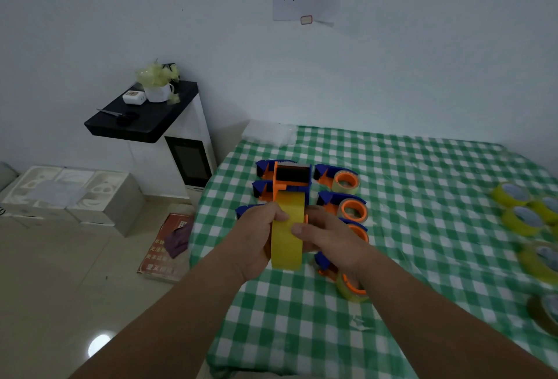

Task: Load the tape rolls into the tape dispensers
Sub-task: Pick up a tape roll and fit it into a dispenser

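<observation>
1. Both forearms enter from the lower edge and meet above the near-left part of the table [422, 167], which is covered with a green-and-white checked cloth.
2. Left hand [256, 240]: fingers curled around the left side of the yellow tape roll [287, 233], thumb laid on its outer face.
3. Right hand [329, 236]: fingers curled around the right side of the same roll, thumb pressed on the outer face.
4. Yellow tape roll: held on edge, clear of the cloth, its upper part seated in the held dispenser [291, 179], an orange-and-blue unit whose head points away from the camera.
5. Loaded dispensers [344, 181]: four blue-and-orange units with tape fitted lie in a column just right of the hands; the nearest is partly hidden by the right wrist.
6. Empty dispensers [262, 167]: further blue-and-orange units lie on the cloth behind and left of the held one, partly hidden.
7. Spare tape rolls [519, 215]: several yellowish rolls lie flat near the right edge, well apart from the hands; blurred.
8. Off-table: a white cabinet with black top [145, 119] stands at the left, carrying a white mug [158, 92].
</observation>
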